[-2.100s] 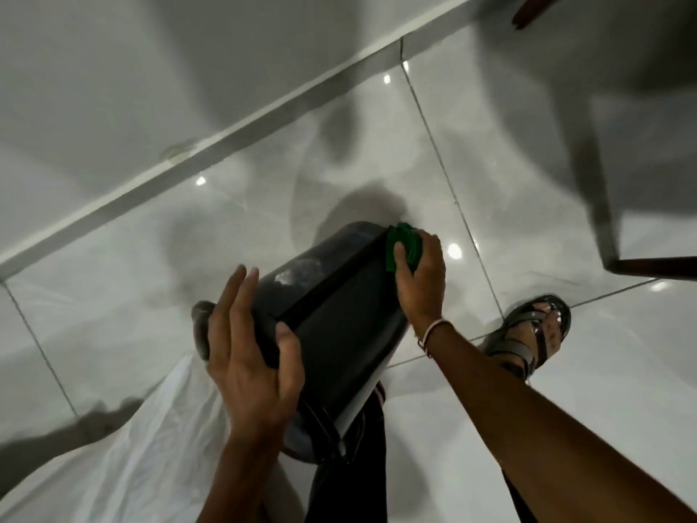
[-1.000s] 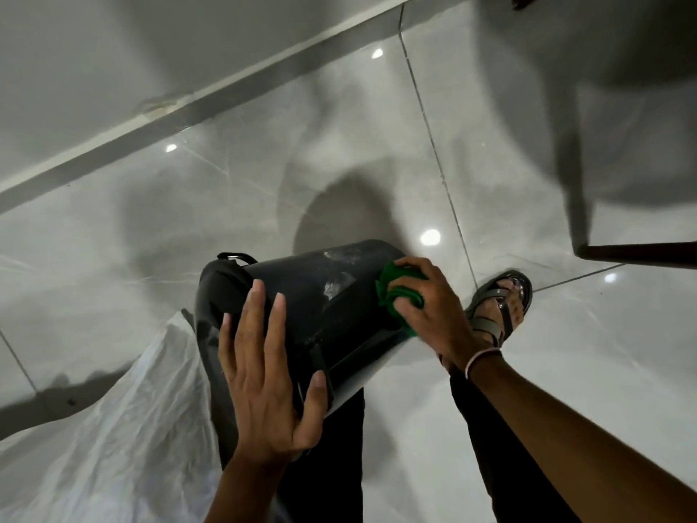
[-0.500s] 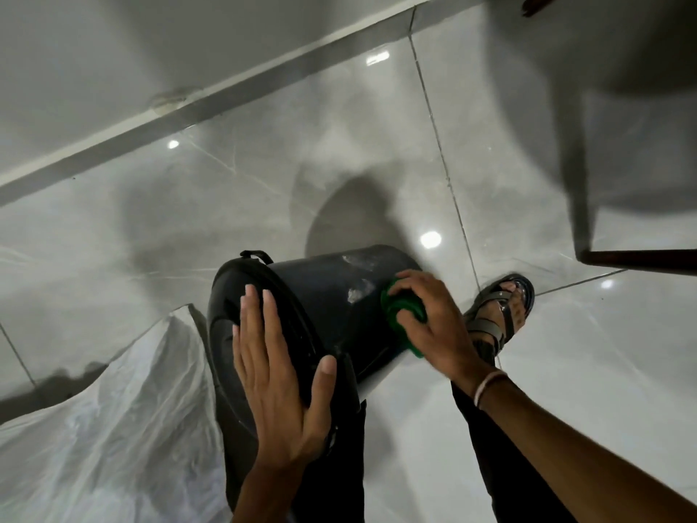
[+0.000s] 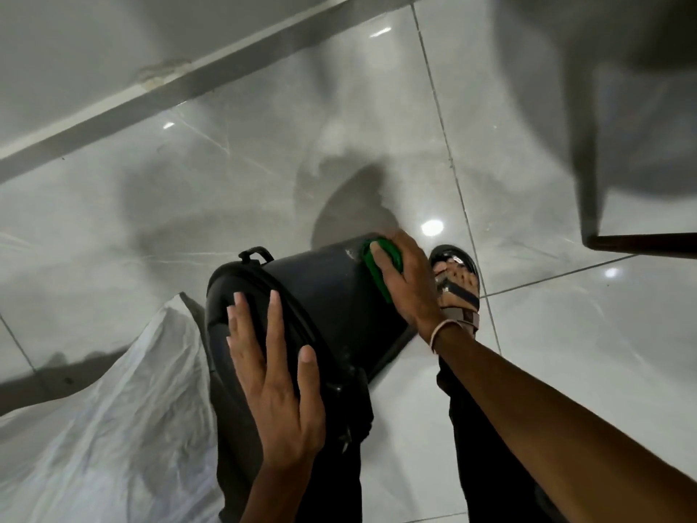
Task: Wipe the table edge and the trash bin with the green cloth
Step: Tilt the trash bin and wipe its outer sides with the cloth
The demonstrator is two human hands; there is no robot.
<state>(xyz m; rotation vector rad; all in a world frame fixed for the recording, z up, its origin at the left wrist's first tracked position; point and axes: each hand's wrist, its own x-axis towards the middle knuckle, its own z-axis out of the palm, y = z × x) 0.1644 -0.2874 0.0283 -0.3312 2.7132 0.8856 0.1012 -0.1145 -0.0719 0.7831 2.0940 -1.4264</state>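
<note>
Nearest, the left hand point(image 4: 277, 386) is lying flat with its fingers spread, palm pressing on the lid end of the trash bin point(image 4: 320, 307), thumb hooking toward the right. Under that palm the bin is tipping on its side, lid end toward the person and base pointing away. It is looking dark grey to black, glossy, with pale smudges near the far end and a small handle loop point(image 4: 256, 254) sticking up just beyond the fingertips of the left hand. Its lower side is blending into the dark trouser legs point(image 4: 486, 428), so where it is resting is hard to make out.

Farther out, the right hand point(image 4: 413, 285) is curling its fingers over the green cloth point(image 4: 381, 264), pressing it against the bin's far wall near the base. Most of the cloth is hiding beneath those fingers; only a bunched green edge is showing. A pale band point(image 4: 443, 328) is circling the right wrist.

Left of the left hand, a white plastic sheet point(image 4: 105, 420) is lying crumpled, running out of view at the bottom. Just beyond the right hand, a sandalled foot point(image 4: 456, 285) is standing on the glossy tiled floor point(image 4: 226, 190). Far right, a dark bar point(image 4: 641, 245) is being cut off by the frame.
</note>
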